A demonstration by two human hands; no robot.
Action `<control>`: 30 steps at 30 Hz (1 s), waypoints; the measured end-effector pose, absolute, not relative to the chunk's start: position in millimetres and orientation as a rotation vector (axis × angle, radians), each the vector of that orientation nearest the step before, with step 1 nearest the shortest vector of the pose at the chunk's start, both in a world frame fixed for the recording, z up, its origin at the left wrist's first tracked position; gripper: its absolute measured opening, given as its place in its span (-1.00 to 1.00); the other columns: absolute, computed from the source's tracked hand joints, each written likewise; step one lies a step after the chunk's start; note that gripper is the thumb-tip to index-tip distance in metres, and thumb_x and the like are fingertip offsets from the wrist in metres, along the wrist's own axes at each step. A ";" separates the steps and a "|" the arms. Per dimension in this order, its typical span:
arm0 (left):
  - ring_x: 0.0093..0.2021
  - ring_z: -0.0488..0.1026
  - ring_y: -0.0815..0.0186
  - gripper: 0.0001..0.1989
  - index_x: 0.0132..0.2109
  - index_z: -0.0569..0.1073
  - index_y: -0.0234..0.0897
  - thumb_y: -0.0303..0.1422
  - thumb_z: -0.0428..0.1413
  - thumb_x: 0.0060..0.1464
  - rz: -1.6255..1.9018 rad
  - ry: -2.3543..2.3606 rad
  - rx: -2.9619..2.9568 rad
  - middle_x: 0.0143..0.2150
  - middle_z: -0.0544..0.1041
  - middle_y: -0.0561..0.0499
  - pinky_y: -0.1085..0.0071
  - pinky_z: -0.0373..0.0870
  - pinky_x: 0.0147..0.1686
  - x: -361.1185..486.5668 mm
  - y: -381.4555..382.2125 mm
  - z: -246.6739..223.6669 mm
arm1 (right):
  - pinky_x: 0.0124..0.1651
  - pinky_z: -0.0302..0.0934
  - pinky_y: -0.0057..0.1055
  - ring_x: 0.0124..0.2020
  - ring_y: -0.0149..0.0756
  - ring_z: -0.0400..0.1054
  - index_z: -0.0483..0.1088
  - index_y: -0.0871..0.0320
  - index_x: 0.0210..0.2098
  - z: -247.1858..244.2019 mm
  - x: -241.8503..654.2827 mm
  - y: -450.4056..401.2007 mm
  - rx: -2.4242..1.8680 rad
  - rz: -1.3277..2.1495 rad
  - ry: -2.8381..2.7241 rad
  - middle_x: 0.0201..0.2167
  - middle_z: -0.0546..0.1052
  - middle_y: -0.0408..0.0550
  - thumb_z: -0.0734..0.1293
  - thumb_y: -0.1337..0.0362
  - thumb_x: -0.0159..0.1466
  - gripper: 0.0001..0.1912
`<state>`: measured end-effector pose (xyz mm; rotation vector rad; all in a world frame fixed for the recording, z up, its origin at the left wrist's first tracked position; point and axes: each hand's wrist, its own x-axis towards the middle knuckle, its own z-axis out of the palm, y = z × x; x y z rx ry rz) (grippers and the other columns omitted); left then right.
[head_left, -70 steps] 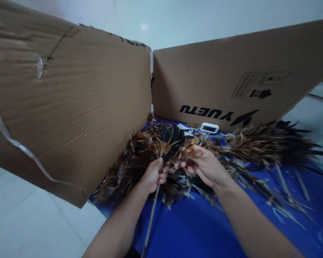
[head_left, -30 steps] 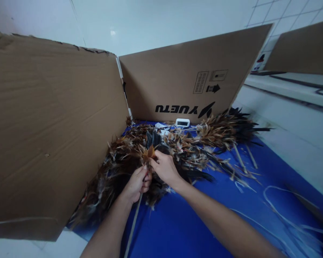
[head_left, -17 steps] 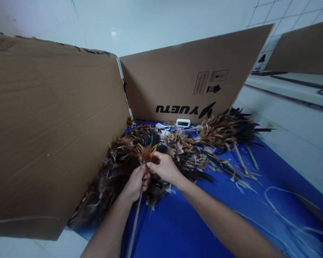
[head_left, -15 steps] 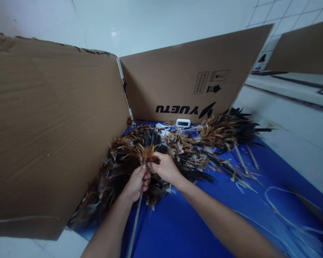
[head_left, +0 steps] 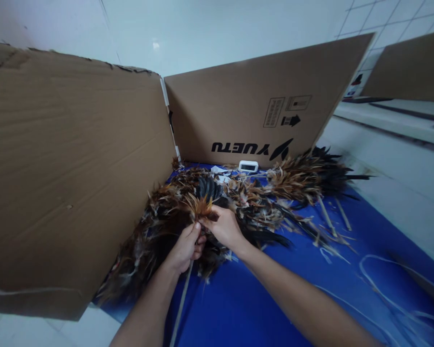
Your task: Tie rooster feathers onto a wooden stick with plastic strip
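My left hand (head_left: 188, 246) is closed around a thin pale stick (head_left: 183, 301), whose lower end runs down toward me. At the stick's top a tuft of orange-brown and black feathers (head_left: 199, 205) fans out. My right hand (head_left: 222, 225) pinches the base of these feathers, close against the left thumb; its fingertips are partly hidden. Beneath and behind both hands spreads a heap of loose brown and black feathers (head_left: 144, 250) on the blue table surface (head_left: 246, 303).
Cardboard panels stand at the left (head_left: 79, 159) and the back (head_left: 231, 106). A small white digital display (head_left: 248, 166) sits by the back panel. A feather bundle (head_left: 304, 176) with pale sticks lies at right, near a loose clear strand (head_left: 369, 274).
The view has shifted slightly. My left thumb has straightened upward along the stick's top, and my right hand stays at the feathers.
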<state>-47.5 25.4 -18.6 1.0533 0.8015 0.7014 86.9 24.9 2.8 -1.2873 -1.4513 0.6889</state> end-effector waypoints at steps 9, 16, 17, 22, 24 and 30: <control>-0.69 -0.14 0.62 -0.61 -0.34 0.17 -0.24 -0.01 0.05 -0.03 0.697 0.855 1.098 -0.56 0.06 0.22 0.67 -0.26 -0.74 -48.8 25.5 -20.8 | -0.35 0.24 -0.45 -0.44 -0.33 0.41 0.45 0.16 -0.39 -0.8 85.1 25.0 -1.304 0.714 -1.460 -0.46 0.55 -0.14 0.33 0.30 0.05 -0.88; -0.70 -0.13 0.62 -0.59 -0.35 0.18 -0.26 0.00 0.08 -0.06 0.811 0.850 1.016 -0.58 0.06 0.24 0.66 -0.27 -0.76 -54.1 30.8 -17.4 | -0.49 0.24 -0.47 -0.47 -0.33 0.42 0.41 0.16 -0.32 2.4 104.9 36.1 -1.246 0.777 -1.458 -0.46 0.53 -0.10 0.21 0.12 0.19 -0.74; -0.70 -0.12 0.62 -0.58 -0.35 0.18 -0.26 0.00 0.09 -0.07 0.850 0.848 0.994 -0.59 0.05 0.24 0.66 -0.28 -0.76 -56.2 32.3 -15.4 | -0.50 0.24 -0.47 -0.46 -0.32 0.42 0.41 0.16 -0.31 3.9 109.8 42.1 -1.253 0.740 -1.451 -0.46 0.53 -0.09 0.19 0.11 0.21 -0.73; -0.70 -0.13 0.63 -0.56 -0.31 0.21 -0.27 -0.02 0.15 -0.13 1.012 0.858 0.874 -0.58 0.05 0.24 0.65 -0.29 -0.76 -69.8 38.8 -3.9 | -0.23 0.27 -0.37 -0.31 -0.29 0.43 0.44 0.13 -0.23 15.1 126.2 100.6 -1.438 0.369 -1.645 -0.35 0.56 -0.09 0.14 0.22 0.24 -0.73; -0.70 -0.14 0.63 -0.55 -0.30 0.22 -0.28 -0.02 0.16 -0.13 1.046 0.870 0.851 -0.58 0.04 0.25 0.65 -0.29 -0.76 -75.3 38.8 1.6 | -0.12 0.24 -0.34 -0.21 -0.27 0.41 0.45 0.11 -0.21 20.6 125.4 134.5 -1.487 0.319 -1.712 -0.26 0.56 -0.09 0.15 0.28 0.24 -0.73; -0.70 -0.11 0.62 -0.50 -0.29 0.30 -0.30 0.05 0.15 -0.18 1.117 1.013 0.805 -0.60 0.05 0.23 0.63 -0.24 -0.75 -92.7 31.1 19.7 | -0.03 0.19 -0.29 -0.09 -0.22 0.36 0.43 0.13 -0.15 24.1 103.3 242.8 -1.622 0.273 -1.816 -0.15 0.51 0.00 0.20 0.33 0.25 -0.77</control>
